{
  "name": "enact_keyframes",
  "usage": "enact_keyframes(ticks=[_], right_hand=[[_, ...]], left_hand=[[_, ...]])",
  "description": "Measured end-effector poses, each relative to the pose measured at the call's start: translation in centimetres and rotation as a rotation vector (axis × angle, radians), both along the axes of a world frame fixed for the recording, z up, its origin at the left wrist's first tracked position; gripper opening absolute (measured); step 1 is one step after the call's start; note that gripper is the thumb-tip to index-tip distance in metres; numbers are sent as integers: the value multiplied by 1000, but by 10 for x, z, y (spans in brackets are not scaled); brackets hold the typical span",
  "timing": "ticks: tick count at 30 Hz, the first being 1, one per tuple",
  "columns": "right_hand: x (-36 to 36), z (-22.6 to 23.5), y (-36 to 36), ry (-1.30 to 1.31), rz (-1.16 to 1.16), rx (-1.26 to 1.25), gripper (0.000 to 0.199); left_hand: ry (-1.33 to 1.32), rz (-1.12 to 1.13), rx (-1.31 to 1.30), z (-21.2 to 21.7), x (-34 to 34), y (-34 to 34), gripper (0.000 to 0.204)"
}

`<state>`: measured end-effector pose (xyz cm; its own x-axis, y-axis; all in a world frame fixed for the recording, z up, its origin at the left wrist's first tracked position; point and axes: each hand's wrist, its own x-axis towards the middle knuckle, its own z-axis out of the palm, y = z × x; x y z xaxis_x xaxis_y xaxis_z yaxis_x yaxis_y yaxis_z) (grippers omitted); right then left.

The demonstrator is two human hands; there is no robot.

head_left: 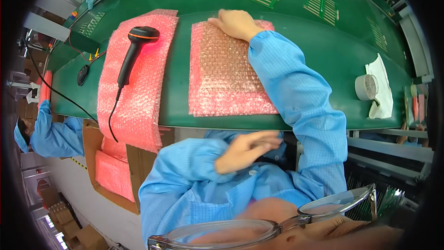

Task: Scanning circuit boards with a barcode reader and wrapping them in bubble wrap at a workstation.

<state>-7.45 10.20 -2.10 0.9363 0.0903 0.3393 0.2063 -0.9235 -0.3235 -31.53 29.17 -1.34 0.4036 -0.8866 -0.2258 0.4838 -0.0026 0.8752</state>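
Right hand (236,24) rests on the far edge of a pink bubble-wrap pack (222,67) on the green worktop (319,60), grip unclear | sleeve (296,74) hides pack's right side | blurred left hand (247,150) empty, fingers extended | scanner (131,53) lies on pink wrap (141,106) | glasses (290,223) block foreground
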Motion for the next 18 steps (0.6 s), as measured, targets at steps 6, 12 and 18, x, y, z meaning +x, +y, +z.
enact_keyframes(ticks=[6, 12, 18], right_hand=[[-64, 7, -56, -324, -402, 214, 42], [-131, -19, -55, 221, -488, 526, 40], [-146, -27, -48, -51, -529, 512, 37]], left_hand=[[-1115, 737, 356, 42, 83, 59, 40], [-1492, 482, 611, -12, 76, 63, 60], [-1458, 445, 539, -11, 87, 72, 65]])
